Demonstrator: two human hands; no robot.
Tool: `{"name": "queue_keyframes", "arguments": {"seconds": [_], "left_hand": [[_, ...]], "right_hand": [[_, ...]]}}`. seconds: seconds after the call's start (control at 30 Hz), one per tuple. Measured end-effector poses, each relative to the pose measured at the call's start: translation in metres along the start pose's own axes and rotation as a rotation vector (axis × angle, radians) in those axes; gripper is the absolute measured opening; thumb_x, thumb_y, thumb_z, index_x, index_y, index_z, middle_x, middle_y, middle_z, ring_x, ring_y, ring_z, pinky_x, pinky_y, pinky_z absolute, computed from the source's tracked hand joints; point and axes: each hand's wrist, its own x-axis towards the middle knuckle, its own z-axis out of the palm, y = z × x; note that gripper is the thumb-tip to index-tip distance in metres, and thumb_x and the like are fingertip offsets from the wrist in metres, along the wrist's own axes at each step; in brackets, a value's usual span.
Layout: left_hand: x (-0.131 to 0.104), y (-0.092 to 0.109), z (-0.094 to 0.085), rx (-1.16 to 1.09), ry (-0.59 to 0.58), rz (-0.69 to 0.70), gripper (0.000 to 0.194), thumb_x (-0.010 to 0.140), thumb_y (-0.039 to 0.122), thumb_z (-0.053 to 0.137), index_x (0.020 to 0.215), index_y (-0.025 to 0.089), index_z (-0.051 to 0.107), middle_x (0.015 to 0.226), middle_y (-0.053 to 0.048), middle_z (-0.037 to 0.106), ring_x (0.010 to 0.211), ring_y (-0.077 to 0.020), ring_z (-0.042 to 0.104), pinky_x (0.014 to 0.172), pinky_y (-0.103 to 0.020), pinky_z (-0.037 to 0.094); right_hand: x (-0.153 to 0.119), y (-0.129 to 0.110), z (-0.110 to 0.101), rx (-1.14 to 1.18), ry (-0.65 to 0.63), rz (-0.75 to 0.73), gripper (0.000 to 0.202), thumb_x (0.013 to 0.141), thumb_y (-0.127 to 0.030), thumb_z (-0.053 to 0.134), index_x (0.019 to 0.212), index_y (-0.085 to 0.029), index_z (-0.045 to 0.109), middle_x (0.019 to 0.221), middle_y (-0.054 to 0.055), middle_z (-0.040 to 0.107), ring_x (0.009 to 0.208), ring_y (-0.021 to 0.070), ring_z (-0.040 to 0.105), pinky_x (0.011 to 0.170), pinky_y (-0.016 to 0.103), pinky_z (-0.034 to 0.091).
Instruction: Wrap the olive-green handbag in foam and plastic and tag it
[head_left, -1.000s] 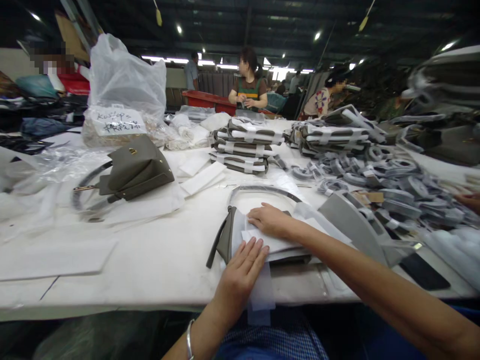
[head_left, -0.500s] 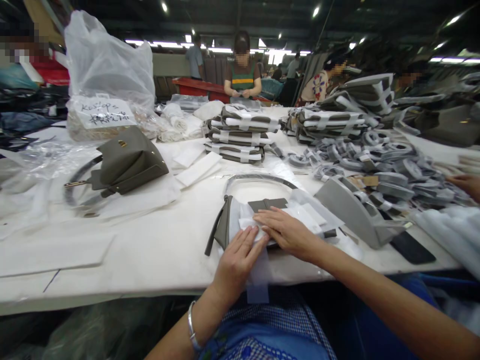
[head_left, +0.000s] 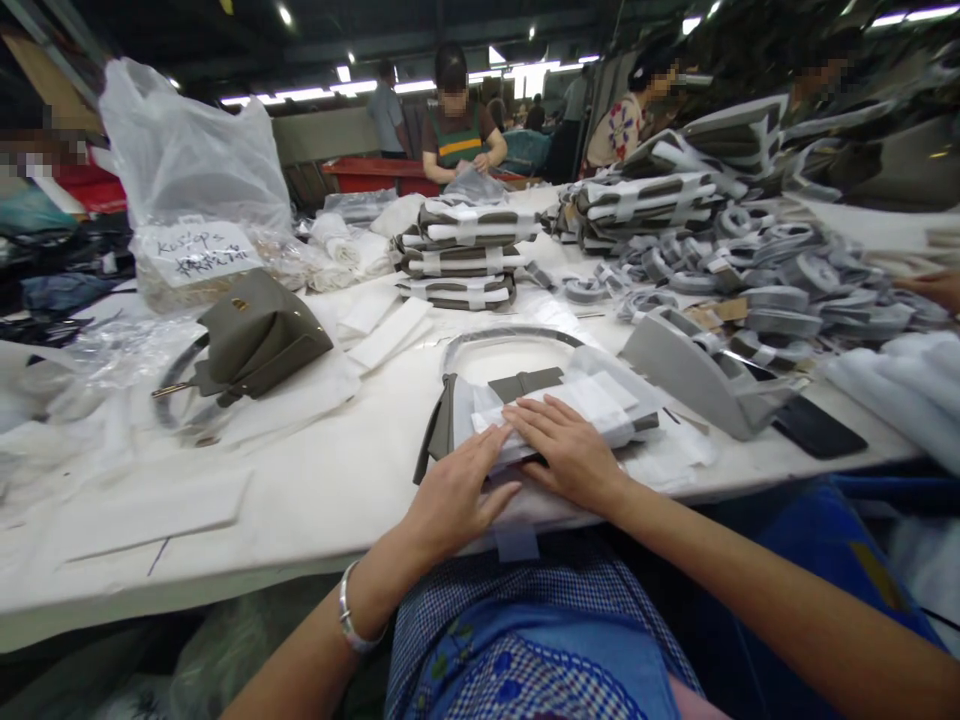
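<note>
An olive-grey handbag lies in front of me on the white table, its long handle wrapped in clear film and arched toward the far side. White wrapping sheets cover much of the bag. My left hand rests on the near left part of the wrapping, fingers stretched out and thumb apart. Flat beside it, my right hand presses on the sheets with its fingers extended, fingertips close to those of the left. A translucent strip hangs over the table edge below the hands.
Another olive bag lies to the left. Stacked wrapped bags stand at the back, and rolled grey straps are heaped at the right. A grey stand and a black phone are nearer. A person works across the table.
My left hand has slid slightly left and its thumb has spread away from the fingers. My right hand remains on the wrapping. The camera view has shifted a little.
</note>
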Motion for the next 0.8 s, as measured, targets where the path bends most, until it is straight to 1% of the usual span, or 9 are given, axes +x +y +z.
{"name": "queue_keyframes", "arguments": {"seconds": [0.07, 0.17, 0.23, 0.27, 0.33, 0.43, 0.53, 0.67, 0.8], "left_hand": [[-0.002, -0.004, 0.014, 0.062, 0.087, 0.002, 0.046, 0.094, 0.01, 0.052, 0.14, 0.01, 0.046, 0.138, -0.016, 0.059, 0.13, -0.023, 0.054, 0.11, -0.041, 0.049], [-0.007, -0.008, 0.028, 0.073, 0.104, 0.014, 0.049, 0.094, 0.002, 0.048, 0.142, 0.011, 0.045, 0.142, -0.015, 0.055, 0.136, -0.022, 0.048, 0.113, -0.043, 0.045], [-0.009, -0.008, 0.03, 0.068, 0.09, 0.022, 0.052, 0.093, 0.002, 0.049, 0.144, 0.013, 0.042, 0.144, -0.012, 0.054, 0.137, -0.0205, 0.046, 0.115, -0.042, 0.044], [-0.009, -0.009, 0.029, 0.065, 0.08, 0.026, 0.054, 0.093, 0.001, 0.05, 0.145, 0.014, 0.042, 0.145, -0.011, 0.054, 0.138, -0.0199, 0.045, 0.116, -0.041, 0.043], [-0.009, -0.009, 0.026, 0.063, 0.063, 0.027, 0.055, 0.093, 0.001, 0.05, 0.145, 0.014, 0.041, 0.145, -0.011, 0.053, 0.138, -0.02, 0.045, 0.116, -0.042, 0.043], [-0.007, -0.009, 0.023, 0.069, 0.058, 0.032, 0.054, 0.093, 0.001, 0.049, 0.145, 0.013, 0.041, 0.146, -0.012, 0.052, 0.138, -0.0205, 0.045, 0.116, -0.042, 0.043], [-0.007, -0.01, 0.024, 0.085, 0.064, 0.043, 0.054, 0.093, 0.001, 0.047, 0.145, 0.013, 0.04, 0.145, -0.011, 0.053, 0.138, -0.0196, 0.045, 0.115, -0.042, 0.044], [-0.01, -0.009, 0.03, 0.114, 0.082, 0.038, 0.058, 0.092, -0.001, 0.049, 0.147, 0.014, 0.038, 0.147, -0.011, 0.051, 0.14, -0.0194, 0.042, 0.116, -0.042, 0.043], [-0.011, -0.008, 0.033, 0.131, 0.098, 0.022, 0.06, 0.092, -0.002, 0.047, 0.148, 0.016, 0.036, 0.148, -0.009, 0.05, 0.141, -0.0193, 0.04, 0.117, -0.043, 0.043]], "right_hand": [[-0.008, -0.002, -0.002, -0.014, 0.036, -0.006, 0.059, 0.089, -0.022, 0.063, 0.144, -0.012, 0.045, 0.146, 0.011, 0.054, 0.138, 0.0272, 0.045, 0.117, 0.052, 0.036], [-0.035, -0.011, -0.004, -0.01, 0.117, -0.058, 0.058, 0.094, -0.028, 0.061, 0.146, -0.012, 0.042, 0.15, 0.013, 0.048, 0.143, 0.026, 0.039, 0.12, 0.053, 0.032], [-0.059, -0.02, 0.0, 0.013, 0.138, -0.159, 0.057, 0.094, -0.035, 0.062, 0.143, -0.011, 0.046, 0.149, 0.013, 0.05, 0.145, 0.0261, 0.035, 0.121, 0.053, 0.029], [-0.07, -0.024, 0.004, 0.018, 0.131, -0.215, 0.055, 0.094, -0.035, 0.062, 0.142, -0.011, 0.048, 0.147, 0.012, 0.052, 0.145, 0.026, 0.035, 0.122, 0.052, 0.028], [-0.085, -0.031, 0.016, 0.009, 0.105, -0.3, 0.045, 0.096, -0.023, 0.058, 0.14, -0.013, 0.052, 0.144, 0.009, 0.055, 0.143, 0.0241, 0.039, 0.122, 0.05, 0.03], [-0.088, -0.038, 0.035, 0.021, 0.165, -0.358, 0.038, 0.096, -0.009, 0.052, 0.133, -0.015, 0.058, 0.136, 0.007, 0.063, 0.134, 0.0196, 0.051, 0.118, 0.044, 0.038], [-0.078, -0.042, 0.043, 0.116, 0.293, -0.375, 0.026, 0.094, -0.011, 0.057, 0.118, -0.016, 0.067, 0.12, 0.006, 0.072, 0.119, 0.0182, 0.064, 0.109, 0.042, 0.049], [-0.075, -0.052, 0.036, 0.28, 0.34, -0.303, 0.021, 0.095, -0.012, 0.056, 0.111, -0.014, 0.068, 0.107, 0.008, 0.076, 0.103, 0.0191, 0.07, 0.091, 0.038, 0.06], [-0.086, -0.065, 0.028, 0.364, 0.332, -0.208, 0.024, 0.097, -0.013, 0.051, 0.112, -0.016, 0.068, 0.104, 0.009, 0.077, 0.094, 0.0189, 0.072, 0.085, 0.037, 0.061]]}}
